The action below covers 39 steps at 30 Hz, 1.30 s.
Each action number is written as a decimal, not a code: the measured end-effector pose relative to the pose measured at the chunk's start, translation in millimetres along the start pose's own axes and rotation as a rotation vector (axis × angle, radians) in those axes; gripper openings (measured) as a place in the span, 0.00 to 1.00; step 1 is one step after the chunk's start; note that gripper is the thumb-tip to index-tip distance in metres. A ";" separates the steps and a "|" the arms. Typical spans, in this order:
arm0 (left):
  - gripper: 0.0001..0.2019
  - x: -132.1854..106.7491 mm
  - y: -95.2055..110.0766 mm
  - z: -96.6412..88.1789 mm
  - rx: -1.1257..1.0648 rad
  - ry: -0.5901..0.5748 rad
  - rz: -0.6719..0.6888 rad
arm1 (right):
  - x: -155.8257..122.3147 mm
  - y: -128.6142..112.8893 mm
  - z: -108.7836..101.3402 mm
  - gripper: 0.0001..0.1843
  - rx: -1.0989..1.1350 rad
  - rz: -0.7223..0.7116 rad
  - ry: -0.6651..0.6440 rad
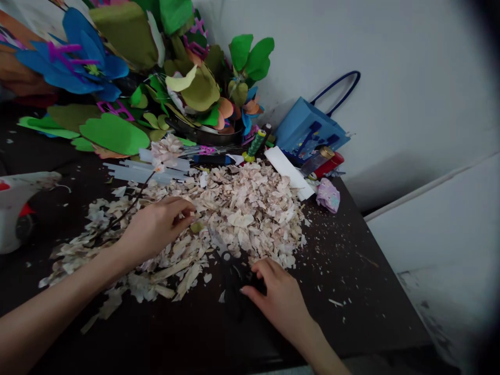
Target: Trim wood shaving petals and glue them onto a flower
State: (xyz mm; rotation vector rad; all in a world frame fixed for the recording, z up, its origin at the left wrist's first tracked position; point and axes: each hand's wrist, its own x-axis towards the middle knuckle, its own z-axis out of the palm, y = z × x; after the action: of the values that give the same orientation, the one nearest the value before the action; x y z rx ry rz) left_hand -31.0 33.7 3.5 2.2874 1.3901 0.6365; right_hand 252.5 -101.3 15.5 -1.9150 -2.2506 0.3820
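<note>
A broad heap of pale, dried petal-like flakes [253, 208] lies across the dark table. Over its middle, my left hand [156, 224] has its fingers curled and thumb drawn in close to the fingertips; whatever is between them is too small to make out. A small yellow-green piece [196, 227] rests just beside that thumb. Black-handled scissors [230, 281] lie at the heap's near edge, blades pointing into the flakes. My right hand [279, 291] is right beside the handles, thumb and forefinger apart, with nothing visible in its grasp.
A white glue gun [19, 208] is at the left. Behind the heap are translucent glue sticks [148, 171], a green thread spool [255, 145], a white strip [289, 172] and large paper flowers [117, 130]. A blue bag [308, 130] leans against the wall, near a crumpled lilac wad [328, 195].
</note>
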 end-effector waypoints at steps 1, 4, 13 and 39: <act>0.15 -0.4 1.2 2.4 0.005 -0.004 0.009 | -4.5 -0.9 4.7 0.19 -0.034 0.012 0.007; 0.15 -1.8 8.8 9.0 0.049 -0.028 0.054 | -10.4 -5.6 14.7 0.24 -0.068 0.053 0.062; 0.12 -5.1 34.4 18.7 0.183 -0.076 -0.017 | -11.6 -16.4 25.2 0.19 -0.194 -0.021 0.104; 0.21 -1.1 -4.1 -72.7 0.390 0.355 -0.118 | 14.7 9.3 -6.5 0.27 1.440 0.154 -0.404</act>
State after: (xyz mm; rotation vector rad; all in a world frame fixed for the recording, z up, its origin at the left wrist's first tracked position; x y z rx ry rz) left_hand -75.3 41.2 60.8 2.4396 1.9496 0.8240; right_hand 260.7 -84.9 18.3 -1.1611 -1.1412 1.8537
